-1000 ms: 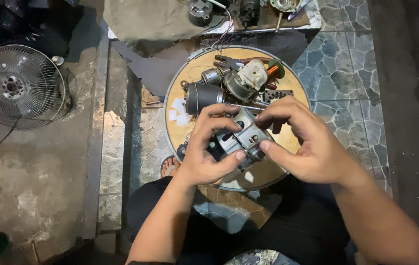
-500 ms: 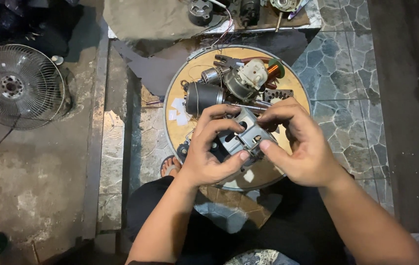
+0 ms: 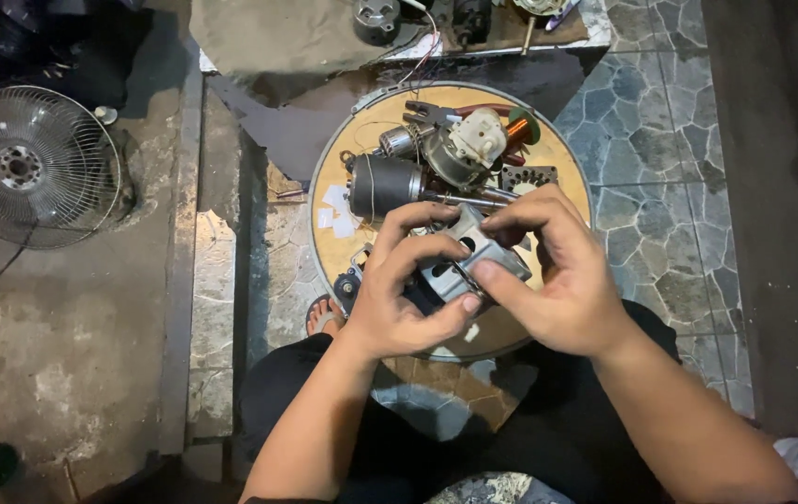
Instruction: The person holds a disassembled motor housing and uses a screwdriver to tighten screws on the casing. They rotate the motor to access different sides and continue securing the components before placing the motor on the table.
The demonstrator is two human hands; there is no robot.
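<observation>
I am looking down from my head camera at my two bare hands, working over a round wooden tray that lies on the stone-tiled floor. Both hands hold one small grey metal motor housing just above the near edge of the tray. My left hand cups it from below and the left, its grip curled around the casing, thumb pressed to the lower edge. My right hand closes its grip on the right side, fingertips pinching the top and the near corner.

As I judge it, the motor is already taken apart and the work sits somewhere in the middle: loose parts lie on the tray beyond my hands, among them a dark cylindrical piece, a pale gear unit and a copper-wound coil. The housing in my hands is bare, with none of those parts in it. A wire fan guard lies well apart on the concrete to the left.
</observation>
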